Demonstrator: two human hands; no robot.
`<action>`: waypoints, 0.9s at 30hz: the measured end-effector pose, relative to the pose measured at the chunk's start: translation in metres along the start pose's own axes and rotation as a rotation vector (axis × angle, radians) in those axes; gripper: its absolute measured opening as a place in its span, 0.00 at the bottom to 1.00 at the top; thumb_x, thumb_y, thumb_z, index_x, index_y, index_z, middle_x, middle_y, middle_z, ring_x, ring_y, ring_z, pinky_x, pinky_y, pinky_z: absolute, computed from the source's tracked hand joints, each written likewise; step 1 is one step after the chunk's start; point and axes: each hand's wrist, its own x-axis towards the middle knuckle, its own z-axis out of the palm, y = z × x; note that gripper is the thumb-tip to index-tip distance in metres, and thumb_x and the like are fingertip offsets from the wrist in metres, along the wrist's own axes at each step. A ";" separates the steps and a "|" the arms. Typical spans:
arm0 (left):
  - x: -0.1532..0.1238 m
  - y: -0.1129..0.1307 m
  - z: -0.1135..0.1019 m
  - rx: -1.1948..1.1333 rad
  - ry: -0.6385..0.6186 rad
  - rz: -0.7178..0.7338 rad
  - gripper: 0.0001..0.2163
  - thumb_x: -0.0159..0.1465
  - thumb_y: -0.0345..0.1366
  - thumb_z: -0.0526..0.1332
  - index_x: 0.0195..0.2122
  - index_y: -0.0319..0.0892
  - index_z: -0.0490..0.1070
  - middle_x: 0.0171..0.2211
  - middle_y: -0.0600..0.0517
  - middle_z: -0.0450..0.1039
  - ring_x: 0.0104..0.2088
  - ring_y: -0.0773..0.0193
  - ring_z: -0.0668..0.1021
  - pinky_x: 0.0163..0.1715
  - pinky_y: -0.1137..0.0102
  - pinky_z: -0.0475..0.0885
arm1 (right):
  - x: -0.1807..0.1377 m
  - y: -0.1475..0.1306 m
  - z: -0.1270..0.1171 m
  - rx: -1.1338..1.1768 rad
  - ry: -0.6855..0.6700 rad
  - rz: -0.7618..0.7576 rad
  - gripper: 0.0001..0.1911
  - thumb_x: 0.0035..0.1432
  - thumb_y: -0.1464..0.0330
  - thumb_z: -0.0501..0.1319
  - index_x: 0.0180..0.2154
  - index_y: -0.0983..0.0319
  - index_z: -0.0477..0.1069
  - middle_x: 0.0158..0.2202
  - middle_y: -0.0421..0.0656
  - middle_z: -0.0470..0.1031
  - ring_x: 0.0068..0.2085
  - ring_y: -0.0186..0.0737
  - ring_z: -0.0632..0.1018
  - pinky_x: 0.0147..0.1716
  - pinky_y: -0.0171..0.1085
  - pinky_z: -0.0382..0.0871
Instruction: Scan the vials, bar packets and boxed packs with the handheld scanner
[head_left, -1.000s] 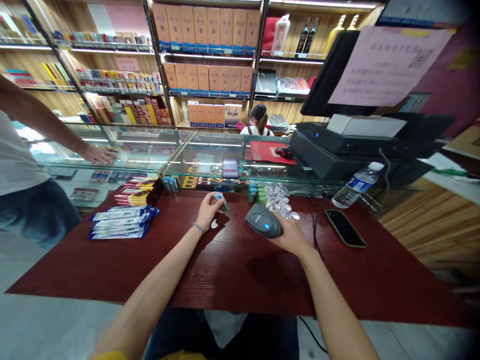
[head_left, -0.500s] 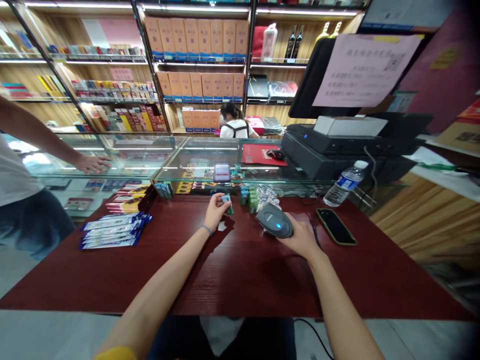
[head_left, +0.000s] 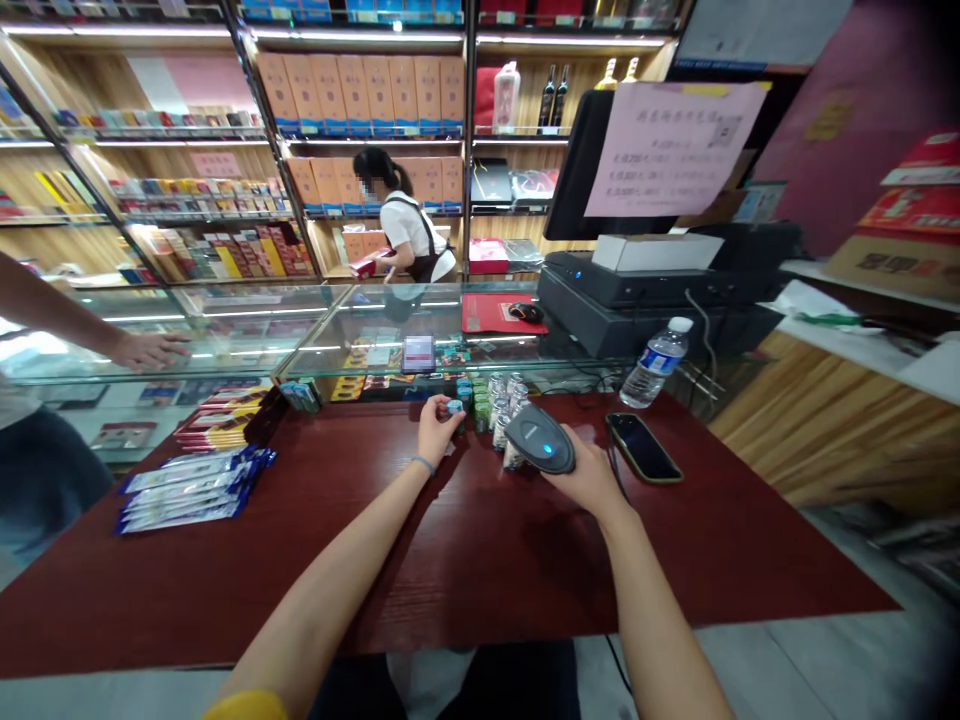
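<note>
My left hand (head_left: 439, 432) pinches a small blue-topped container (head_left: 454, 407) at the near end of a row of small packs, its fingers closed on it. Beside it stand green containers (head_left: 481, 410) and silver-topped ones (head_left: 511, 395), lined up on the dark red table. In my right hand (head_left: 589, 470) is a dark grey barcode scanner (head_left: 541, 440) with a lit blue light, its head over the front of the silver-topped row. A small pale scrap lies partly hidden under my left wrist.
Blue-and-white packets (head_left: 187, 490) and red-yellow packs (head_left: 221, 415) lie at the left. A phone (head_left: 643, 447) and a water bottle (head_left: 654, 365) stand at the right. Beyond is a glass counter (head_left: 315, 330); another person's hand (head_left: 150, 350) rests on it. A co-worker (head_left: 409, 225) is behind.
My view has turned slightly right. My left hand has brought the blue-topped container to the row beside the green ones. The co-worker behind has risen and holds a red box.
</note>
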 end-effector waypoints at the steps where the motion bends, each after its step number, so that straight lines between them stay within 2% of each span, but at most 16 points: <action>1: 0.000 -0.001 0.001 0.023 0.005 0.016 0.19 0.52 0.36 0.74 0.43 0.43 0.71 0.34 0.55 0.69 0.37 0.63 0.74 0.44 0.68 0.70 | -0.001 0.002 0.000 0.002 0.002 0.013 0.19 0.52 0.64 0.67 0.48 0.54 0.73 0.34 0.42 0.84 0.36 0.50 0.85 0.32 0.37 0.72; 8: 0.000 0.001 0.012 0.104 0.016 0.068 0.18 0.51 0.33 0.74 0.43 0.44 0.73 0.34 0.55 0.67 0.39 0.61 0.73 0.46 0.66 0.69 | -0.004 0.015 0.003 0.004 0.059 0.073 0.19 0.51 0.63 0.67 0.47 0.54 0.72 0.35 0.43 0.84 0.38 0.52 0.85 0.34 0.39 0.74; 13: -0.005 0.004 0.009 0.124 0.003 0.054 0.20 0.51 0.31 0.73 0.44 0.44 0.70 0.37 0.53 0.68 0.41 0.60 0.74 0.45 0.67 0.71 | -0.005 0.020 0.006 0.004 0.081 0.084 0.18 0.50 0.62 0.67 0.44 0.54 0.71 0.35 0.43 0.84 0.37 0.51 0.85 0.34 0.38 0.74; 20: -0.004 -0.002 0.010 0.181 -0.022 0.054 0.14 0.55 0.25 0.66 0.41 0.42 0.68 0.37 0.51 0.71 0.40 0.62 0.75 0.44 0.67 0.71 | -0.005 0.023 0.011 0.056 0.080 0.058 0.19 0.51 0.63 0.66 0.46 0.56 0.71 0.37 0.42 0.84 0.39 0.48 0.85 0.37 0.38 0.75; 27: 0.003 -0.009 0.014 0.239 -0.016 0.055 0.11 0.55 0.24 0.65 0.37 0.42 0.68 0.35 0.52 0.71 0.37 0.63 0.75 0.43 0.67 0.71 | -0.005 0.026 0.014 0.054 0.082 0.048 0.18 0.52 0.64 0.66 0.47 0.55 0.72 0.38 0.43 0.84 0.41 0.50 0.85 0.39 0.39 0.77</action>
